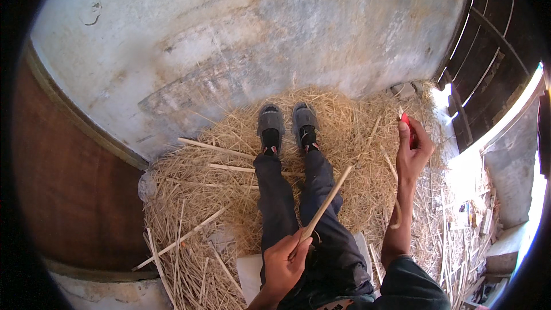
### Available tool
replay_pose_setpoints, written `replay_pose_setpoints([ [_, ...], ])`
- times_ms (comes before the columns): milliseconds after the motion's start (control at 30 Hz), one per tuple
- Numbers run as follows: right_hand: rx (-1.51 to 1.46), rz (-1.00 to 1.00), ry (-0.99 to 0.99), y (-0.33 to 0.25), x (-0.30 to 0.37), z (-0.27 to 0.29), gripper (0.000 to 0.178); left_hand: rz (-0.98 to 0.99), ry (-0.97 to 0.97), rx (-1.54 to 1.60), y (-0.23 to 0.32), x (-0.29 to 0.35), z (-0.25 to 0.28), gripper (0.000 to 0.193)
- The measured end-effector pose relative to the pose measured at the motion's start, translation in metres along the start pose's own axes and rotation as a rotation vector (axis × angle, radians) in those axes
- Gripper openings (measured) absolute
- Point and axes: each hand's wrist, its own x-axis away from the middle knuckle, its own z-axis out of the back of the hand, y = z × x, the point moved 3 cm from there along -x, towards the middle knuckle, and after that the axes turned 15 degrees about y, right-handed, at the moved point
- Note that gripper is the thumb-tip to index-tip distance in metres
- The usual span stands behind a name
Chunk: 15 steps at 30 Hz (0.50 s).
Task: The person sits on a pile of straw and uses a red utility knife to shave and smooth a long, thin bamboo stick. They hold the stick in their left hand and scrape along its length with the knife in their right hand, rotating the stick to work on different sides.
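I sit with my legs stretched out over a pile of straw [189, 195], grey shoes [287, 121] pointing at a wall. My left hand [284, 264] is closed around the lower end of a thin pale wooden stick [328, 202], which slants up and to the right across my right thigh. My right hand [414, 150] is raised at the right, away from the stick, and grips a small red-handled tool [407, 123]. A curled pale shaving [396, 209] hangs beside my right forearm.
Several split pale sticks [215, 149] lie on the straw at my left. A weathered plaster wall [258, 34] rises ahead, a brown panel [63, 183] stands at the left, and dark wooden slats [488, 51] at the right. Stick scraps [459, 241] litter the ground at right.
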Motion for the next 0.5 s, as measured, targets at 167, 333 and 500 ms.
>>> replay_pose_setpoints([
  [167, -0.101, 0.071, -0.267, -0.023, 0.032, 0.011, 0.019, 0.182, -0.022, 0.064, -0.006, -0.018, 0.004, 0.027],
  [333, -0.338, 0.234, -0.589, -0.050, 0.095, 0.020, 0.023, 0.199, -0.063, 0.131, 0.007, -0.033, -0.008, 0.025],
  [500, -0.361, 0.327, -0.647, -0.068, 0.103, 0.020, 0.030, 0.171, -0.081, 0.146, 0.018, -0.034, -0.017, 0.022],
])
